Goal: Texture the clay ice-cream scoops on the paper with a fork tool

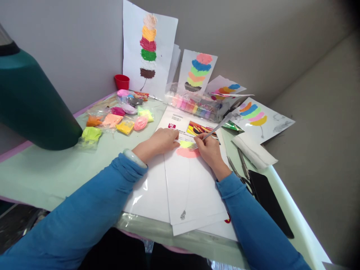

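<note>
In my right hand is a metal fork, held by its handle near the tines. The tines rest on a strip of yellow-green modelling clay. Directly below that strip lies a flattened pink patch of clay, both on a white sheet of paper. A thin drawn line runs down from the pink patch to a small dark scribble. My left hand lies on the paper just left of the clay, fingers curled and thumb by the yellow-green strip. Whatever its fingertips pinch, if anything, is hidden.
Bagged clay in several colours lies left, near a big green bottle and a red cup. Clay pictures lean at the back behind a clear clay box. Scissors, white tissue and a black phone lie right.
</note>
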A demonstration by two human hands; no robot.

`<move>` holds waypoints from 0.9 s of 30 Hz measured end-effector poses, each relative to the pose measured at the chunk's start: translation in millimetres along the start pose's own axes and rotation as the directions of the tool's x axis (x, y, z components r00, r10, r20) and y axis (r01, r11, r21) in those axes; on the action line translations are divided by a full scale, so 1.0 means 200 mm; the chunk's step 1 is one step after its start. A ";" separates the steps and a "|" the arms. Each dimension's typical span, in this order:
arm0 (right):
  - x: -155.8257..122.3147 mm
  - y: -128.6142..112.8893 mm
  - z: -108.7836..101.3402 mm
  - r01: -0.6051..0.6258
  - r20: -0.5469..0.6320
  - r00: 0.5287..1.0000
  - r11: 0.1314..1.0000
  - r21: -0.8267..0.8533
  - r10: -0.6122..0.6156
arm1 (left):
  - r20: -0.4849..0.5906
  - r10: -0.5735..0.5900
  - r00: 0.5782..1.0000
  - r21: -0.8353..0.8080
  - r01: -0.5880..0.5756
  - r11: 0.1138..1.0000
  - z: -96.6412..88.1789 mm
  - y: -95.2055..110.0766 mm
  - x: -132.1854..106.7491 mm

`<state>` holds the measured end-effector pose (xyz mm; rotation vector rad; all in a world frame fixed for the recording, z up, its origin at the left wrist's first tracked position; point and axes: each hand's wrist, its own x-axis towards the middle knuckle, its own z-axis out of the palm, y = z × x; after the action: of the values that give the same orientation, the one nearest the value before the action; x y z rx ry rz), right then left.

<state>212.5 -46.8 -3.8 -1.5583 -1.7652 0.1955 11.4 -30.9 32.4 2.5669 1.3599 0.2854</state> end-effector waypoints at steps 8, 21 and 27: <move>-0.02 -0.04 0.00 0.002 -0.005 1.000 0.994 0.112 -0.002 | -0.001 0.002 1.000 0.000 -0.002 1.000 0.01 0.00 0.00; 0.00 0.01 0.00 -0.026 0.023 0.999 1.000 0.012 0.025 | 0.007 0.001 1.000 -0.005 -0.001 1.000 0.01 0.00 0.00; 0.00 0.01 -0.01 -0.035 0.022 0.999 0.999 -0.005 0.035 | 0.014 -0.007 1.000 0.005 0.007 1.000 -0.01 0.01 0.00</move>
<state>214.6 -46.5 -2.8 -1.5970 -1.7574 0.2267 12.5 -31.8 34.2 2.5623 1.3663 0.2627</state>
